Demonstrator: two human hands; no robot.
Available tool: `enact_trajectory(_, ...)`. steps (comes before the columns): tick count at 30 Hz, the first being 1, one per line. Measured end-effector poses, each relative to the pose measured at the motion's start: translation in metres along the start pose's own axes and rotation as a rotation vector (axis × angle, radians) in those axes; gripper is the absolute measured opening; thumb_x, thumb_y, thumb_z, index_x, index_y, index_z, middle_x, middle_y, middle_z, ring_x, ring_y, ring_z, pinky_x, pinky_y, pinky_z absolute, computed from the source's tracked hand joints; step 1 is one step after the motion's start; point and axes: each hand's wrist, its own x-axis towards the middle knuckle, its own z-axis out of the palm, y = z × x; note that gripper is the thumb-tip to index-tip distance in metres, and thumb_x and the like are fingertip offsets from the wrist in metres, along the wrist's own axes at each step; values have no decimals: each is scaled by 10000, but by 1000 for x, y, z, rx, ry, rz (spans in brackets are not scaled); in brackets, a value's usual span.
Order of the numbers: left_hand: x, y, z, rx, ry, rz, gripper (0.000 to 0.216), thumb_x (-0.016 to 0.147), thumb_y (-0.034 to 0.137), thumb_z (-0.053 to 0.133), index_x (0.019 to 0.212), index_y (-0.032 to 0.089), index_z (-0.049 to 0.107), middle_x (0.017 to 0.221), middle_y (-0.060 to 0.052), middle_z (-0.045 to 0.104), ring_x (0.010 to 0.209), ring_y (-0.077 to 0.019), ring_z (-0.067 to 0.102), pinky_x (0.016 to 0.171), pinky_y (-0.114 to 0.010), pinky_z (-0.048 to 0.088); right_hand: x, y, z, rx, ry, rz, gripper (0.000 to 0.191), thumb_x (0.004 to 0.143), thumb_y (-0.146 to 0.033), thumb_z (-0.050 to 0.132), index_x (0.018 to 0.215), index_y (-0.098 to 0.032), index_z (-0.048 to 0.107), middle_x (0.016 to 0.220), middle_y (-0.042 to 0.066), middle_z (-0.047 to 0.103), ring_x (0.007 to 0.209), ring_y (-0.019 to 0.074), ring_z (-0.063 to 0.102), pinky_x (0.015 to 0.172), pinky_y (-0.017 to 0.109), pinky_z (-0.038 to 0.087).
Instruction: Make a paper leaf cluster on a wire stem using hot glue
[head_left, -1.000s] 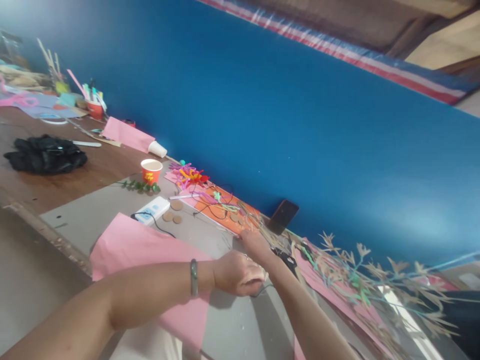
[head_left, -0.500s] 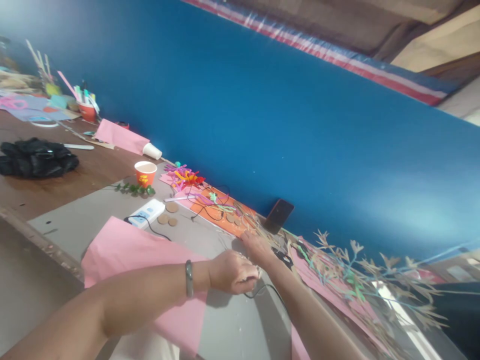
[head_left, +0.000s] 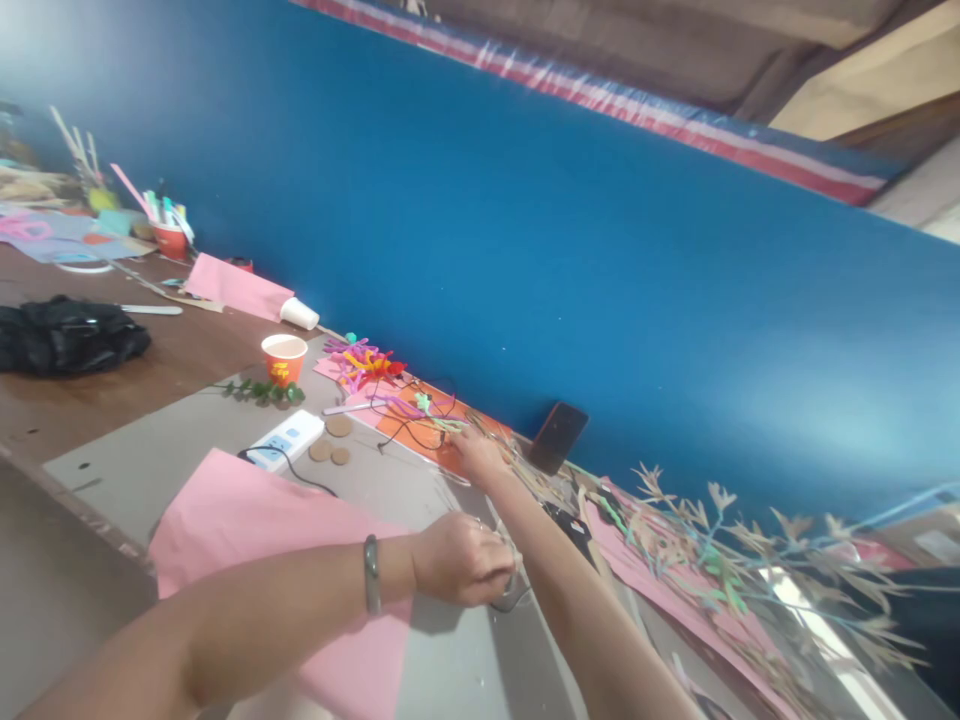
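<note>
My left hand (head_left: 465, 560), with a grey bangle at its wrist, is closed low over the grey board (head_left: 442, 660). A small pale bit shows at its fingers, too blurred to name. Stretched past it, my right hand (head_left: 480, 460) is at the edge of the orange sheet (head_left: 405, 430), by dry stalks and thin green and purple strands (head_left: 442, 422). Its fingertips point down among them, and whether they grip anything is hidden. Pink paper (head_left: 225, 510) lies under my left forearm. Colourful fuzzy stems (head_left: 375, 365) are heaped farther left.
Left of my hands are a white power strip (head_left: 289, 440), several wooden discs (head_left: 339, 427), a leafy sprig (head_left: 262, 392) and an orange paper cup (head_left: 285, 365). A phone (head_left: 559, 438) leans against the blue wall (head_left: 480, 230). Dried branches (head_left: 720, 540) spread at right.
My right hand has moved forward and left, from the board's edge onto the orange sheet's strands. My left hand stays closed in nearly the same place. The view has shifted slightly.
</note>
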Motion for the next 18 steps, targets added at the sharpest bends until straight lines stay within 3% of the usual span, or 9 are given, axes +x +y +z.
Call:
enact_trajectory(4,-2,-2,4,-2,2,-1,91,832,257,502,789,199,557,638,11,637,583,-145,616,525,-275,419,13,-3,-2,153,35,-28,198,889,-264,520,953,-250,706,1073,57,656,972,191,606,800,262,426)
enact_trajectory(8,0,-1,2,-20,-29,-28,71,803,232,523,748,199,555,622,8,632,570,-141,600,521,-265,414,16,10,-17,351,94,-39,171,828,-238,557,768,-192,711,888,49,685,803,169,606,703,251,426)
enact_trajectory(11,1,0,0,-32,-29,-51,96,789,221,528,698,199,546,600,9,629,537,-134,577,499,-261,392,13,27,-36,535,130,-19,171,795,-296,587,762,-169,698,707,18,666,640,144,568,599,245,418)
enact_trajectory(18,-3,-1,3,-64,11,-42,56,804,223,532,773,200,571,660,17,662,603,-132,611,539,-256,402,-17,50,-70,873,208,63,279,717,-451,668,766,-176,668,534,-43,560,453,86,429,447,220,333)
